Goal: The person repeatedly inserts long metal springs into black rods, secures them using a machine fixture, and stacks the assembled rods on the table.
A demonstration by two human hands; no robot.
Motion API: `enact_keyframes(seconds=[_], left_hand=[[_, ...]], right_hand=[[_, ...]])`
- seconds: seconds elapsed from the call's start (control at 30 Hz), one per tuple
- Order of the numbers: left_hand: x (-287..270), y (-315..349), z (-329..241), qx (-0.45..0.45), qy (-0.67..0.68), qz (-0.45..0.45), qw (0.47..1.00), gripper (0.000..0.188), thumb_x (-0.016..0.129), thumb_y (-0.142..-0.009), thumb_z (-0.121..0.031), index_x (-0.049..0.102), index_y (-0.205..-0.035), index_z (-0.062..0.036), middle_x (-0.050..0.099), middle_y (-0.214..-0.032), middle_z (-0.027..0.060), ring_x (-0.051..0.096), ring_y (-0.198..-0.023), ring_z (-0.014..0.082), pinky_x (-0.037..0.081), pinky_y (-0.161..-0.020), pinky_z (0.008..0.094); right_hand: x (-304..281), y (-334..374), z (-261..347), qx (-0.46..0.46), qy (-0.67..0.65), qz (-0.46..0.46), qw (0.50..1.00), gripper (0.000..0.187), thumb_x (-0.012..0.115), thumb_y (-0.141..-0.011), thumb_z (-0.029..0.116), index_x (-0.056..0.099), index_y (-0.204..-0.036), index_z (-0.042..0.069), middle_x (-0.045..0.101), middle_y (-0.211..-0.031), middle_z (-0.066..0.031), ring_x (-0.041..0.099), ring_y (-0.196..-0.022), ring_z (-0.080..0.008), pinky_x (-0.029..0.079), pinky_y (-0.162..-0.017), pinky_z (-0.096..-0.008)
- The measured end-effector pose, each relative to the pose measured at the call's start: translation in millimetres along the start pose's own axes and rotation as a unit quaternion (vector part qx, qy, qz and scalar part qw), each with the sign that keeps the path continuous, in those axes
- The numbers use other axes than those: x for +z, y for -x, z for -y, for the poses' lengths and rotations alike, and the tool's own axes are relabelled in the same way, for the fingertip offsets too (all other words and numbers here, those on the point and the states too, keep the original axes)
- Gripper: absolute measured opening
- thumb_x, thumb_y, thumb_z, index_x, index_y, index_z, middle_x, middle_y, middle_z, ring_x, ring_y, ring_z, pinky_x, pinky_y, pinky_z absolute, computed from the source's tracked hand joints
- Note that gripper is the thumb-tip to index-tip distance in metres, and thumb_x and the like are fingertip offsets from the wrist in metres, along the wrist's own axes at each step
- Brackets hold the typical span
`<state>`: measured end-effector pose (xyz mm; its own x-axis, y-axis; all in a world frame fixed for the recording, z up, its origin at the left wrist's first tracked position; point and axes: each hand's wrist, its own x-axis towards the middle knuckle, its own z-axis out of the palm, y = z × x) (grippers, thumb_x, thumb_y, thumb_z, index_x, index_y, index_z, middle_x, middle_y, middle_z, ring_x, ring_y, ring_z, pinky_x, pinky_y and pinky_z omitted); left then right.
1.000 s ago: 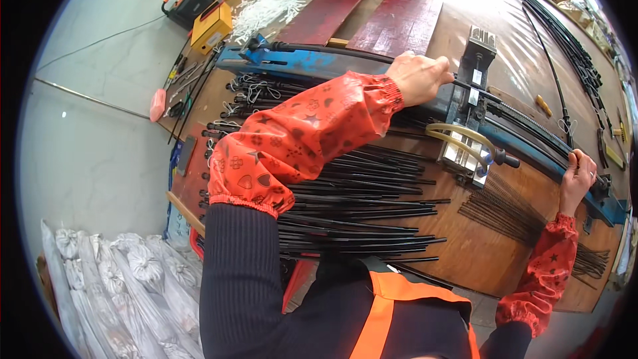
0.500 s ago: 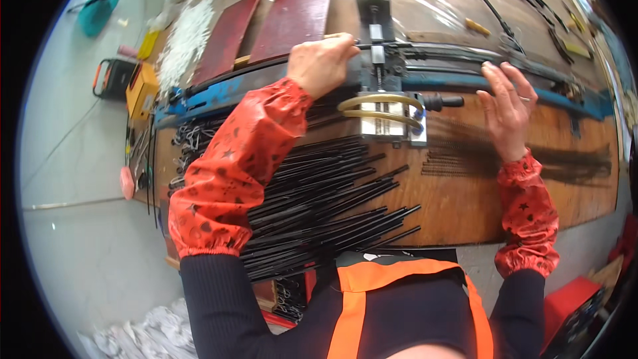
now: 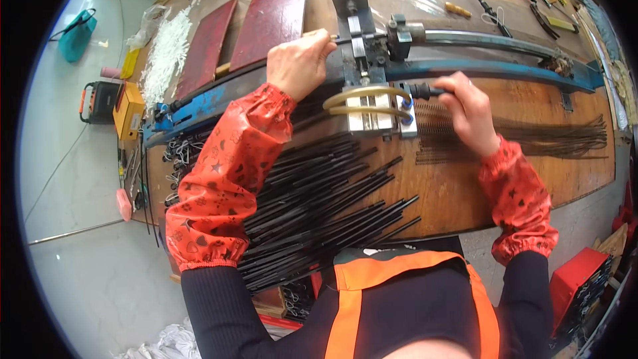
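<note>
My left hand (image 3: 299, 63) is closed in a pinch on a thin dark rod (image 3: 341, 40), whose end runs into the metal clamp fixture (image 3: 357, 46). The rest of the rod is hidden behind my fingers. My right hand (image 3: 468, 108) has its fingers closed around the black lever handle (image 3: 428, 90) of a valve block, on the near side of the fixture. Two looped yellowish air hoses (image 3: 365, 98) curve over the silver block. A long blue rail (image 3: 478, 68) runs across the bench under the fixture, with a metal rod (image 3: 492, 40) along its right side.
Several black rods (image 3: 319, 206) lie piled on the near left of the wooden bench (image 3: 452, 206). Thin coil springs (image 3: 531, 138) lie to the right. Beyond the rail are two dark red boards (image 3: 272, 16), white small pieces (image 3: 169, 53) and a wooden handle (image 3: 457, 10).
My right hand has come down and left from beside the rail and closed on the lever handle. My left hand stays pinched by the clamp. The whole view has shifted slightly.
</note>
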<state>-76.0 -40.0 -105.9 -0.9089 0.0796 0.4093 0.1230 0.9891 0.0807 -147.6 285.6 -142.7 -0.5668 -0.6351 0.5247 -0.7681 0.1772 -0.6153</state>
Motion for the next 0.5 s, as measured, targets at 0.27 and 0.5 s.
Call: enact_keyframes(seconds=[0.27, 0.5], left_hand=[[12, -12, 39, 0.165, -0.062, -0.127, 0.976, 0.008, 0.066, -0.093, -0.019, 0.062, -0.099, -0.0145, 0.067, -0.084, 0.0035, 0.068, -0.073, 0.0246, 0.052, -0.059, 0.0379], [9, 4, 127, 0.141, -0.083, -0.100, 0.981, 0.015, 0.063, -0.084, -0.012, 0.064, -0.099, -0.0115, 0.062, -0.088, 0.0072, 0.061, -0.089, 0.0312, 0.047, -0.076, 0.0426]], right_hand=[[11, 55, 13, 0.029, 0.210, 0.138, 0.968, 0.079, 0.090, -0.066, 0.041, 0.056, -0.128, 0.005, 0.061, -0.131, -0.0160, 0.054, -0.125, -0.0394, 0.038, -0.110, -0.0540], [30, 80, 24, -0.073, 0.185, 0.055, 0.979, 0.033, 0.084, -0.073, 0.015, 0.065, -0.099, 0.006, 0.062, -0.101, -0.0088, 0.060, -0.095, -0.0312, 0.048, -0.088, -0.0463]])
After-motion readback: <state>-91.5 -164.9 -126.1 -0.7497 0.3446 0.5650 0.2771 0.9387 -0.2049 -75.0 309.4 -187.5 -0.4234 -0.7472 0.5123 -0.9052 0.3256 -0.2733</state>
